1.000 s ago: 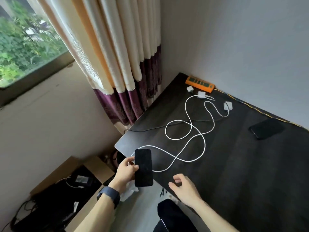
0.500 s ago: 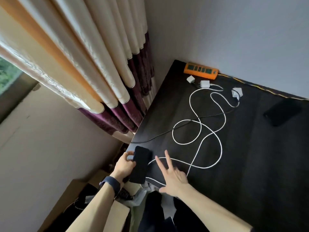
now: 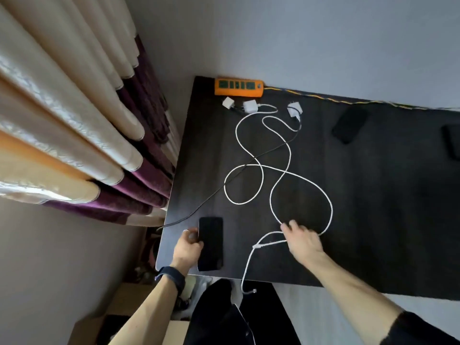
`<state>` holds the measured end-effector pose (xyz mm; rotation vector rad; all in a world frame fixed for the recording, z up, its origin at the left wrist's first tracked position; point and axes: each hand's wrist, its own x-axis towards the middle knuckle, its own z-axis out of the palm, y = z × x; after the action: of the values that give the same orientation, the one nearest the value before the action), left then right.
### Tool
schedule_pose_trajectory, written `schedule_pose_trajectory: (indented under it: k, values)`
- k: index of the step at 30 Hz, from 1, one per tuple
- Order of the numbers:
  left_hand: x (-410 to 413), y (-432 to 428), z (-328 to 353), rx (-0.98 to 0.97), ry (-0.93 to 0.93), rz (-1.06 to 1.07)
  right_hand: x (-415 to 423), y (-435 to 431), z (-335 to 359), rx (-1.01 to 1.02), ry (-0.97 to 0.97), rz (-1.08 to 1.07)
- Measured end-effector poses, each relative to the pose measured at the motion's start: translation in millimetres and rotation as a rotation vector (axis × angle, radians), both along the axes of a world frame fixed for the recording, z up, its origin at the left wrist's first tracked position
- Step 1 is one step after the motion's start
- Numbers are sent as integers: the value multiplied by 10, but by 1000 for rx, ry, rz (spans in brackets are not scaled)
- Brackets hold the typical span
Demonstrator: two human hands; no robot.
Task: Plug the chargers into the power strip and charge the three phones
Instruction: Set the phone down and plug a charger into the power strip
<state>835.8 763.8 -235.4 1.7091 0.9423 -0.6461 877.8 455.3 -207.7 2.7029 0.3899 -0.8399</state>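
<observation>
Left hand (image 3: 187, 247): grips the near phone (image 3: 210, 244) by its left edge; the phone now lies flat on the worktop (image 3: 373, 207) at the near left corner, where earlier it hung half off the edge.
Right hand (image 3: 302, 241): has moved right from beside the phone and closed its fingers on a white cable (image 3: 271, 241); half a second ago it was spread open.
White cable: loops across the worktop; one free end (image 3: 250, 291) dangles off the near edge.
Chargers: three white ones (image 3: 250, 106) lie loose just in front of the strip (image 3: 239, 87), none plugged in.
Strip: orange, at the far edge by the wall, unmoved.
Other phones: one (image 3: 349, 125) far right, another (image 3: 451, 141) newly in view at the right border.
Black cable (image 3: 224, 188): runs diagonally off the left edge.
</observation>
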Motion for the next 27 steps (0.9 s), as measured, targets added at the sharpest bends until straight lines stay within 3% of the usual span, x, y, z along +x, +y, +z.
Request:
schedule_pose_trajectory:
  k: [4,8,10,14,21,27]
  values:
    - [109,-242,50,155,-33,-100,414,-629,195,-184,-202,-285]
    - [190,-486,73,255,-64,-231,701,-1042,291,-168,-346,-497]
    - [195,-597,82,339,-60,-317,716,-1128,278,-134,-327,-528]
    - [161,-750,55,457,-54,-389,498,-1016,107,39,-170,-434]
    - [115,-1018,23,601,-61,-472,-55,-690,-303,343,-152,-199]
    - [97,-1277,57,605,-54,-499,52,-746,-516,358,-69,13]
